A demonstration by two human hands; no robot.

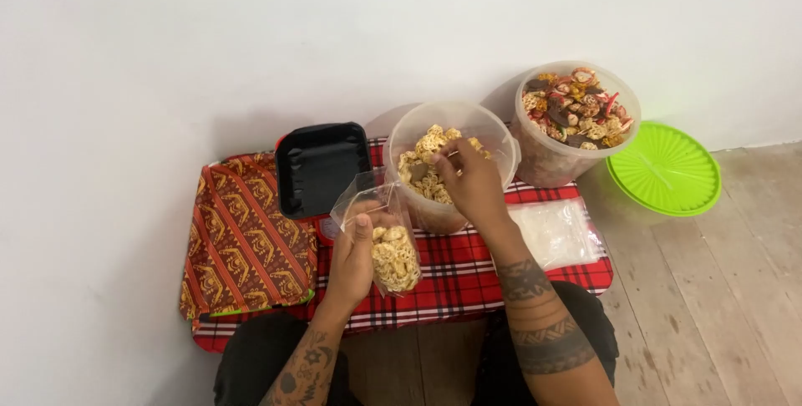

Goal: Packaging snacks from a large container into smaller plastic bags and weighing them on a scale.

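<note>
Crackers fill the lower half of a clear bag (388, 235), which the left hand (355, 260) grips by its side, held upright over the red plaid cloth (468, 276). The right hand (472, 182) reaches into the near tub (447, 164), fingers pinched on crackers there. A second tub (576, 122) of mixed snacks stands just right, beside a green lid (664, 170). A black tray (322, 170) sits left.
</note>
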